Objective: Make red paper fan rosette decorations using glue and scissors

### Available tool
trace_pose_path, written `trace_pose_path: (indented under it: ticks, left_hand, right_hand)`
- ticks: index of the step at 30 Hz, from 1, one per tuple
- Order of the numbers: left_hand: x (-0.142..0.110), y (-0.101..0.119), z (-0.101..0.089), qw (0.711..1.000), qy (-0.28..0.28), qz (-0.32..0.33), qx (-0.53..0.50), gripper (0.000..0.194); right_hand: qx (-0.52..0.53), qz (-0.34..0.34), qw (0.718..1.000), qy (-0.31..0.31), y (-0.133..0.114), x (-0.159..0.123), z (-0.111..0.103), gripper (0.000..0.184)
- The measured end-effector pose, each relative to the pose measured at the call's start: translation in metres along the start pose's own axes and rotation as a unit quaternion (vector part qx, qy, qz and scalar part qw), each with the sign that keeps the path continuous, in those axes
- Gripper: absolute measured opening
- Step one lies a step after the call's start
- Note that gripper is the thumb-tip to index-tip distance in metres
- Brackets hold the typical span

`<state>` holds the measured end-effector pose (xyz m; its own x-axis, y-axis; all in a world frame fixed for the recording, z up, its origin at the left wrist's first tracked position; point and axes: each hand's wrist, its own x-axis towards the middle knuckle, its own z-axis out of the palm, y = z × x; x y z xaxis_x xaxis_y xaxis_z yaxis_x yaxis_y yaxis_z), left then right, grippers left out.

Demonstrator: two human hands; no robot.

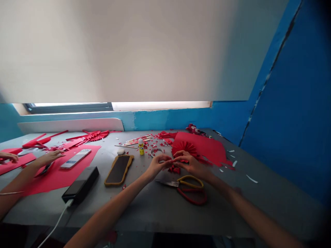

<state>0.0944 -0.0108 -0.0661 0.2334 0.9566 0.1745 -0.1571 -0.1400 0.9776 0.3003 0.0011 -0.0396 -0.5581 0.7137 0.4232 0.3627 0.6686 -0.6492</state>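
1. A red paper fan, round and pleated, sits on a large red paper sheet, just behind the person's hands.
2. The left hand and right hand reach in from the bottom of the view. Their fingertips press together in a pinch just in front of the fan. Anything held there is too small to make out.
3. Below the hands, on a grey table, lie scissors with yellow and red handles. Small red paper scraps lie just beneath the pinch.
4. Farther along the table stand a glue bottle and a phone in a tan case.
5. To the left, a co-worker's hand rests near a phone on another red paper sheet. A second hand lies at the edge of the view.
6. A black power bank with a white cable lies near that sheet.
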Motion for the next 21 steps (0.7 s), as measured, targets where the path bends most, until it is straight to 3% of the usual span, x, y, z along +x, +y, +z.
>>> trace_pose_path:
  ticks: [8, 15, 17, 21]
  left_hand:
    - [-0.003, 0.006, 0.001, 0.999, -0.037, 0.004, -0.003, 0.039]
    - [-0.003, 0.006, -0.007, 1.000, -0.001, -0.006, 0.016, 0.054]
    - [-0.002, 0.006, -0.011, 1.000, 0.015, -0.015, 0.012, 0.055]
    - [0.001, 0.007, -0.017, 0.999, 0.030, -0.027, 0.004, 0.048]
  right_hand:
    - [0.022, 0.034, 0.999, 0.026, 0.000, 0.003, -0.001, 0.026]
    - [-0.035, 0.011, 0.999, 0.008, -0.011, 0.001, -0.006, 0.027]
    - [-0.059, 0.028, 0.997, -0.035, -0.018, -0.004, -0.017, 0.031]
    - [-0.103, 0.076, 0.954, -0.271, -0.032, -0.020, -0.037, 0.037]
